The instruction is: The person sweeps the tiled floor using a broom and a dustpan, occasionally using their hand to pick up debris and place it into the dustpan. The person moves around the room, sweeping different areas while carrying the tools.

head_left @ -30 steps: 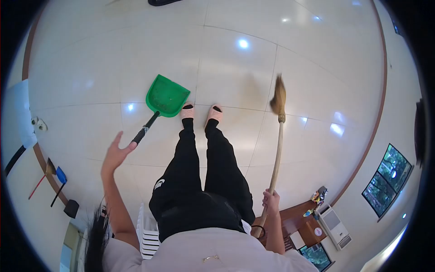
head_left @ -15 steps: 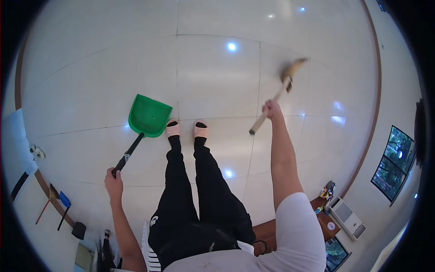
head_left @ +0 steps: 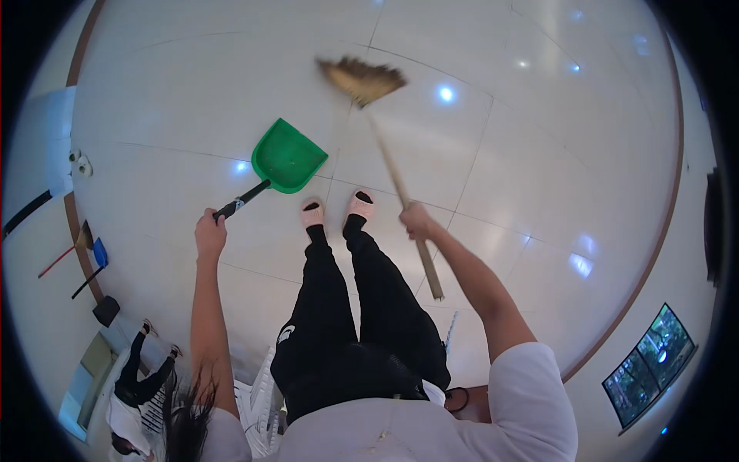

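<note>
My left hand (head_left: 210, 233) is wrapped round the black handle of a green dustpan (head_left: 289, 158). The pan rests on the tiled floor, left of my feet, its open edge facing up and to the right. In my right hand (head_left: 417, 222) is the pale wooden handle of a broom (head_left: 363, 79). Its brown bristle head, slightly blurred, is over the floor ahead of me, beyond the dustpan and to its right. Some small specks show in the pan; I cannot make out what they are.
My feet in pink slippers (head_left: 360, 203) stand just behind the dustpan. Another broom and a blue dustpan (head_left: 100, 252) lean by the left wall. A person in black trousers (head_left: 138, 377) sits at the lower left near white chairs (head_left: 258, 404). A window (head_left: 650, 368) is at right.
The broom has swung from the right across to the left, its head now beyond the dustpan. The dustpan has shifted forward, and my view has turned.
</note>
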A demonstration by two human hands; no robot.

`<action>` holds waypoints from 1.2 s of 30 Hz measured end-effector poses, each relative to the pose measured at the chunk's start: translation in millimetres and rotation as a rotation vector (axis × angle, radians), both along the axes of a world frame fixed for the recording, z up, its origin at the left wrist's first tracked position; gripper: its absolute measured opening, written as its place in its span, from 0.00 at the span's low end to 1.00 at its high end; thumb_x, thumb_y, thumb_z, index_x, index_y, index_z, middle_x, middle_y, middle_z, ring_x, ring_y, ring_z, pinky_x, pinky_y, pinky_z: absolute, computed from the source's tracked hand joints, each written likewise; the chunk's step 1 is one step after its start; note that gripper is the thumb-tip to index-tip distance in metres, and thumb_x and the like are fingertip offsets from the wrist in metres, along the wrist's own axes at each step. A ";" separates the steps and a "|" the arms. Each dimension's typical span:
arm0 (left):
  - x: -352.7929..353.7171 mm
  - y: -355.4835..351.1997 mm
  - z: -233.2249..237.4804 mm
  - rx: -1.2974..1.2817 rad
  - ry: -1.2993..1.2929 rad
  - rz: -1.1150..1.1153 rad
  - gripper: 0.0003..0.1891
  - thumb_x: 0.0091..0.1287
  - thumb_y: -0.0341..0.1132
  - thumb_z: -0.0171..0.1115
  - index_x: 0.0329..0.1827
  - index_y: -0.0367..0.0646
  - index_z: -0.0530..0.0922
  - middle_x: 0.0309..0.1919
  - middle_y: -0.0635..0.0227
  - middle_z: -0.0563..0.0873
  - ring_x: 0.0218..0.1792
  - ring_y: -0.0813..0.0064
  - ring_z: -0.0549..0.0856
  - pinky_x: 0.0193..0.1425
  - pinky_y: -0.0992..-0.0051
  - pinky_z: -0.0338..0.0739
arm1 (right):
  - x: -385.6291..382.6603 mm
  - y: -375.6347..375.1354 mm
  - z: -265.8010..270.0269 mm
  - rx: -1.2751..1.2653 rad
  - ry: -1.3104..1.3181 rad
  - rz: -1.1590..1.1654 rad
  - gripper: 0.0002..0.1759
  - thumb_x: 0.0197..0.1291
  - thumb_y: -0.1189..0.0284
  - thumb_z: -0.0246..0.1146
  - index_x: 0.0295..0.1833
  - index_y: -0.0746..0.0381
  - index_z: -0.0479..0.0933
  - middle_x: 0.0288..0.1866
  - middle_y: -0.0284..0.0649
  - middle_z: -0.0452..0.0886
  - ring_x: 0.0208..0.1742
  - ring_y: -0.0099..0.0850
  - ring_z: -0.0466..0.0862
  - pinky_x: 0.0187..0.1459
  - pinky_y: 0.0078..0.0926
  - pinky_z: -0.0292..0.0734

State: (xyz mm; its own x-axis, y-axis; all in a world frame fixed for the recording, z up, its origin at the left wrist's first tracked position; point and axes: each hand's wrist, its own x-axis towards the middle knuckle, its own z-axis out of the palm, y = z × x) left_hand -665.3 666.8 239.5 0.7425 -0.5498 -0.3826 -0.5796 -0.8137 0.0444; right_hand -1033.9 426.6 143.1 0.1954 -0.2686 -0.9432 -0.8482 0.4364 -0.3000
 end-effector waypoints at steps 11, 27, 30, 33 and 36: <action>12.0 18.4 -16.9 -0.031 0.054 -0.031 0.13 0.56 0.35 0.56 0.42 0.40 0.74 0.30 0.52 0.80 0.35 0.54 0.79 0.39 0.62 0.73 | -120.6 44.3 156.3 0.371 -0.189 -0.311 0.06 0.43 0.76 0.53 0.30 0.64 0.66 0.13 0.31 0.64 0.09 0.19 0.62 0.10 0.18 0.60; 23.3 68.6 -64.5 -0.176 0.154 0.129 0.12 0.58 0.30 0.54 0.45 0.39 0.75 0.18 0.64 0.77 0.14 0.77 0.74 0.19 0.77 0.67 | -345.2 128.5 -107.7 -0.584 0.347 -0.172 0.09 0.40 0.75 0.54 0.13 0.65 0.66 0.08 0.41 0.69 0.10 0.32 0.73 0.12 0.28 0.68; 29.1 74.8 -67.3 -0.142 0.156 0.104 0.11 0.57 0.30 0.55 0.42 0.39 0.76 0.20 0.60 0.78 0.16 0.72 0.76 0.21 0.75 0.69 | -286.6 72.5 -153.8 -0.319 0.581 -0.508 0.09 0.41 0.76 0.54 0.13 0.63 0.67 0.09 0.40 0.70 0.11 0.30 0.74 0.13 0.28 0.68; 54.4 98.6 -91.4 -0.192 0.121 -0.103 0.12 0.58 0.30 0.54 0.44 0.39 0.75 0.17 0.64 0.76 0.14 0.79 0.72 0.19 0.77 0.67 | -215.6 67.5 -156.0 -0.278 0.460 -0.673 0.03 0.41 0.79 0.52 0.23 0.69 0.65 0.12 0.46 0.69 0.10 0.34 0.72 0.10 0.30 0.66; 48.5 80.8 -87.0 -0.108 0.084 -0.171 0.11 0.56 0.32 0.55 0.42 0.40 0.76 0.21 0.59 0.79 0.20 0.69 0.78 0.25 0.73 0.71 | -149.6 92.7 -122.8 -0.249 0.368 -0.451 0.10 0.43 0.79 0.50 0.33 0.71 0.63 0.18 0.50 0.71 0.12 0.38 0.73 0.11 0.32 0.69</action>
